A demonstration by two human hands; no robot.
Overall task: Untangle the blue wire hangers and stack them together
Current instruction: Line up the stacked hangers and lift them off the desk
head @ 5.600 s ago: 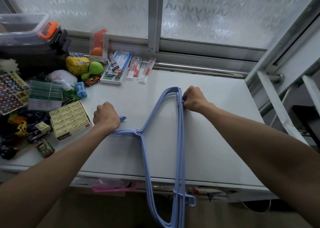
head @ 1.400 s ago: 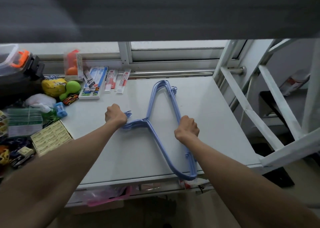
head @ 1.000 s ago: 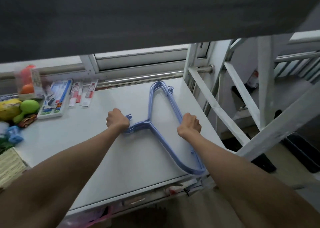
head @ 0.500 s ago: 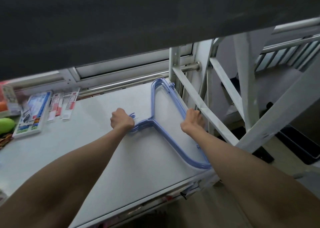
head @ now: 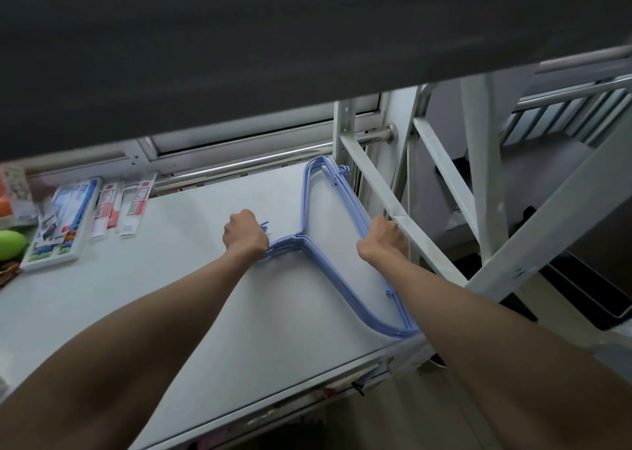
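Your left hand (head: pixel 244 236) gripped the hook ends of the stacked blue wire hangers (head: pixel 323 265), fist closed. Your right hand (head: pixel 381 244), at 3 o'clock, clasped their long side on the white table (head: pixel 171 285).

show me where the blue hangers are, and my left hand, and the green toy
blue hangers (head: pixel 328 272): head view, on the lower sloping arm of the stack.
left hand (head: pixel 244 234): head view, on the back of the fist.
green toy (head: pixel 12 244): head view, on its rounded body at the left edge.

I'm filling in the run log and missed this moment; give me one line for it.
stage: hangers stacked | left hand: grip on hooks | right hand: grip on bottom bars | blue wire hangers: flat on white table
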